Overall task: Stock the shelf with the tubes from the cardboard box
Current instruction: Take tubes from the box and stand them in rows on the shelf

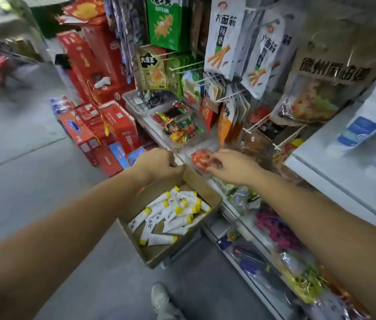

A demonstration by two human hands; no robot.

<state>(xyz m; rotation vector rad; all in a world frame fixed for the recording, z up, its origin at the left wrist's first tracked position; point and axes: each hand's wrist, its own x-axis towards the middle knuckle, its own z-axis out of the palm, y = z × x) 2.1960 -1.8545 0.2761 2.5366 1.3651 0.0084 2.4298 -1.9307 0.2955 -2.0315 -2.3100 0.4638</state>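
Tubes (173,215) lie jumbled in the cardboard box (157,250), below both hands and closer to us, most slanting toward the shelf (249,229). Our left hand (159,163) curls at the box's far flap, nearer the tubes; our right hand (231,166) curls over a tray of red snacks (199,158). We cannot tell whether either grips anything.

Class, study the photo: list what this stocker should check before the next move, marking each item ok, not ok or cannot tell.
1. Tubes left in the cardboard box: ok, many lie loose.
2. Box top open below the hands: ok.
3. Left hand free: cannot tell, fingers curl at the box's far rim.
4. Right hand holds a tube: not ok, none visible; it is at the red snack tray.
5. Free spot on the shelf: cannot tell, blurred.
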